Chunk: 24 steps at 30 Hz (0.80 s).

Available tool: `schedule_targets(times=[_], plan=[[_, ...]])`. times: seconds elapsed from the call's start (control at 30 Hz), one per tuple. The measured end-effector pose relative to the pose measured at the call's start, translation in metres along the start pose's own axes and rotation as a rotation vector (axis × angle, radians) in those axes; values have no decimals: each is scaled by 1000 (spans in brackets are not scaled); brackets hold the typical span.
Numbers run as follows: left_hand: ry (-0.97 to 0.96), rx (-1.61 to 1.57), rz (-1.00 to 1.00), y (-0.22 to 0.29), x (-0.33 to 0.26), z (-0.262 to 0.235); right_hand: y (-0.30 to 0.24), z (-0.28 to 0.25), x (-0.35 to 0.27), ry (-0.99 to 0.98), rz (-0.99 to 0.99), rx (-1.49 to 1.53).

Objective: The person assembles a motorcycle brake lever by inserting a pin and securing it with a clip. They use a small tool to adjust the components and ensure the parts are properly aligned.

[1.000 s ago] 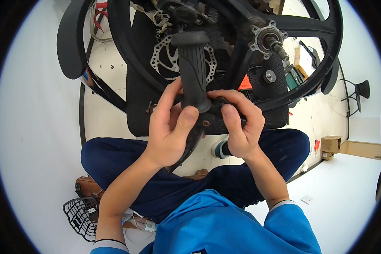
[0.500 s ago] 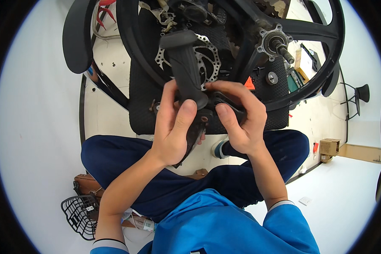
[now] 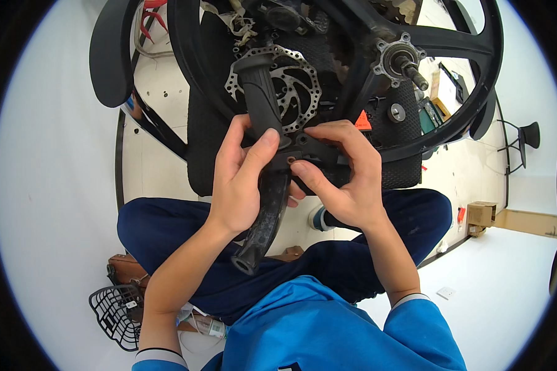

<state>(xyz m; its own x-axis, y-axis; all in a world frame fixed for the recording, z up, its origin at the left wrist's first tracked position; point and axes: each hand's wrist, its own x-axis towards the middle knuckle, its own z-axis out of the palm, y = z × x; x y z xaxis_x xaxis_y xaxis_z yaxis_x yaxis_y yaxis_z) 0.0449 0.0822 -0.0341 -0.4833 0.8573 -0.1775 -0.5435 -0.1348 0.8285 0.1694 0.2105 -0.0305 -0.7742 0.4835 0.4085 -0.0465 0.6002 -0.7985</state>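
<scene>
My left hand [image 3: 241, 179] grips a black handlebar [image 3: 267, 204] with a ribbed rubber grip [image 3: 259, 99] at its far end. My right hand [image 3: 340, 179] pinches a small black clamp part [image 3: 319, 154] mounted on the bar beside my left thumb. Both hands are held above my lap, over my dark blue trousers [image 3: 167, 229]. Behind them lies a black spoked bicycle wheel [image 3: 476, 93] with a silver brake disc [image 3: 297, 86] and a hub axle [image 3: 402, 59].
A black foam mat [image 3: 201, 142] lies under the wheel on a pale board. A black wire basket [image 3: 114, 312] sits at my lower left, a cardboard box [image 3: 479, 213] on the floor at right, and a black office chair [image 3: 526, 136] far right.
The handlebar has tilted, its ribbed grip end swinging up and left. My right fingers have shifted along the clamp part, and both hands sit slightly higher.
</scene>
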Motion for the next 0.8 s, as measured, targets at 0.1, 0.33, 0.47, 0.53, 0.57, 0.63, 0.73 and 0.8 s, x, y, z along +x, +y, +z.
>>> schedule_targets(times=[0.1,0.33,0.47,0.53,0.57,0.63,0.73,0.8], plan=[[-17,11,-61,6,0,-2,0,-5,-1,-34,49,-4],[-249,744,138,-11,-6,6,-17,-5,16,148,397,750],[-255,740,63,-14,-15,9,-35,5,23,309,525,947],[-330,826,64,-11,-17,8,-37,-3,25,333,515,904],[-357,843,-2,-13,-18,8,-39,-9,29,378,491,875],[-411,835,-202,-10,-21,13,-37,-18,29,327,470,859],[-582,709,-359,-5,-20,20,-35,-35,23,239,454,1024],[-700,610,-432,-6,-22,21,-31,-52,21,98,429,1202]])
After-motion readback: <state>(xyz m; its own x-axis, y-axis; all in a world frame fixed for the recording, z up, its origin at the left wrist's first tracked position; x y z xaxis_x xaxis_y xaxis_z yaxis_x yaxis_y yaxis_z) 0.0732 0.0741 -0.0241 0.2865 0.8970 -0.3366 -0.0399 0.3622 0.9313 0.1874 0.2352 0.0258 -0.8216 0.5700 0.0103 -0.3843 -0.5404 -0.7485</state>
